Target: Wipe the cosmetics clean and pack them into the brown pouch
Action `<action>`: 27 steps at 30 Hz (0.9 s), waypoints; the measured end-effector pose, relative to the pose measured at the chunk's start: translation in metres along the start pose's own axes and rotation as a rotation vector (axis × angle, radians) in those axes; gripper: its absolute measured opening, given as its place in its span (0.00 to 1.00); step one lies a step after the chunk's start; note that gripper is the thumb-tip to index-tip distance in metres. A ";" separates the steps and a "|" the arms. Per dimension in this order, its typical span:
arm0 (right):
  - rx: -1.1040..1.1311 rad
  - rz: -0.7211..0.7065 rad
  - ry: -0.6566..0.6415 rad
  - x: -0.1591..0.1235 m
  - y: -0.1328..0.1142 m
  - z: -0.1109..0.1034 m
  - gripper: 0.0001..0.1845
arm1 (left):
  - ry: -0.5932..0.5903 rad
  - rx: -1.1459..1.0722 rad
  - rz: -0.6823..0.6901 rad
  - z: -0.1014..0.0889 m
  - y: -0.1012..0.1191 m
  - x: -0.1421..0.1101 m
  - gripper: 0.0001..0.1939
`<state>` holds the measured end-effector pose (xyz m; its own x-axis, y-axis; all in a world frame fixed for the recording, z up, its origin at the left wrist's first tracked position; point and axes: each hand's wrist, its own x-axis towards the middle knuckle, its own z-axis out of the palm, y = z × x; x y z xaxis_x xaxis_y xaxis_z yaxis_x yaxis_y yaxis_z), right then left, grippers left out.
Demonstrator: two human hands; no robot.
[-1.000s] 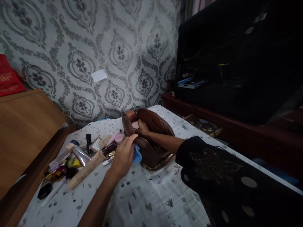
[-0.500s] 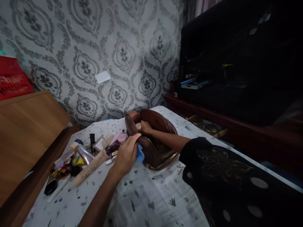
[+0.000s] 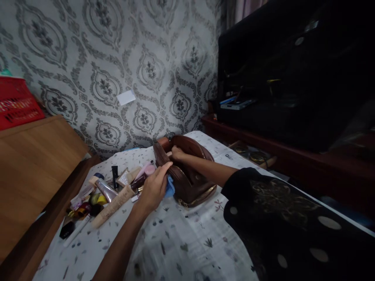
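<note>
An unzipped brown handbag (image 3: 195,191) rests on the patterned cloth. My left hand (image 3: 155,185) grips its near left rim, thumb and fingers closed over the edge. Reaching down inside the opening, my right hand (image 3: 177,154) has its fingers curled beside a small pale item, only partly visible; the bag wall hides the rest. A blue cloth (image 3: 170,187) pokes out between my left hand and the bag. Left of that hand lie a pink round container (image 3: 149,169), a beige tube (image 3: 113,207), a silver tube (image 3: 106,190) and a black tube (image 3: 115,176).
More cosmetics, including a black-capped bottle (image 3: 67,230), are heaped at the left of the cloth (image 3: 187,226). A wooden panel (image 3: 38,156) carrying a red basket (image 3: 19,103) borders the left side. A large black television (image 3: 293,78) stands at right; a patterned wall rises behind.
My right hand has shifted slightly deeper into the bag. My left hand keeps its hold on the rim. The camera view has moved a little.
</note>
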<state>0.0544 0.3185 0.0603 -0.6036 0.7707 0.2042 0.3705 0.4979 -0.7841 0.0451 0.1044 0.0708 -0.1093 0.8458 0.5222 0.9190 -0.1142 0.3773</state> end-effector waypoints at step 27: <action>0.201 -0.343 -0.223 -0.155 -0.003 0.095 0.11 | -0.133 0.230 -0.069 -0.003 -0.047 -0.126 0.12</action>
<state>0.0796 0.1600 -0.0243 -0.8132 0.4590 0.3577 -0.0082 0.6055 -0.7958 0.0150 0.0019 -0.0106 -0.1374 0.9103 0.3905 0.9748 0.0543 0.2164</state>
